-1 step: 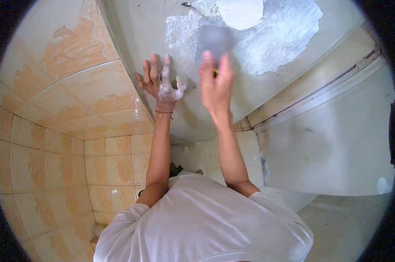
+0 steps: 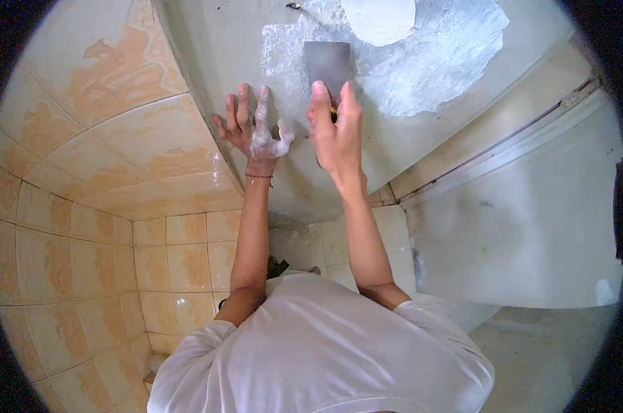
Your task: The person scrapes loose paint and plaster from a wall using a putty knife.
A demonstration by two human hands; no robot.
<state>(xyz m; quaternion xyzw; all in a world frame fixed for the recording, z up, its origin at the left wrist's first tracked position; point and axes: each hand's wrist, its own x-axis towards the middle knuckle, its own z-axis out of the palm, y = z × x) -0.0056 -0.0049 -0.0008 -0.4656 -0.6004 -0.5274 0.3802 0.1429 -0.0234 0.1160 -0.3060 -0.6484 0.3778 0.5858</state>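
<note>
My right hand (image 2: 335, 131) is closed around the handle of a putty knife (image 2: 327, 60) with a wide grey blade. A bit of yellow shows on the handle between the fingers. The blade is over the left part of a rough white patch (image 2: 435, 58) on the grey-painted wall (image 2: 239, 55). I cannot tell whether its edge touches the surface. To the left, my left hand (image 2: 256, 138) lies against the wall with fingers spread, holding nothing. White powder coats its thumb and index finger, and a thin cord bracelet (image 2: 258, 177) circles the wrist.
Orange-marbled tiles (image 2: 139, 131) cover the wall at the left, meeting the painted wall at a corner edge. A smooth cream round shape (image 2: 382, 19) sits at the top of the patch. A pale door-like panel (image 2: 518, 213) stands at the right beside a frame (image 2: 497, 138).
My right hand and the putty knife have shifted slightly left, and the blade is less blurred. My left hand stays where it was.
</note>
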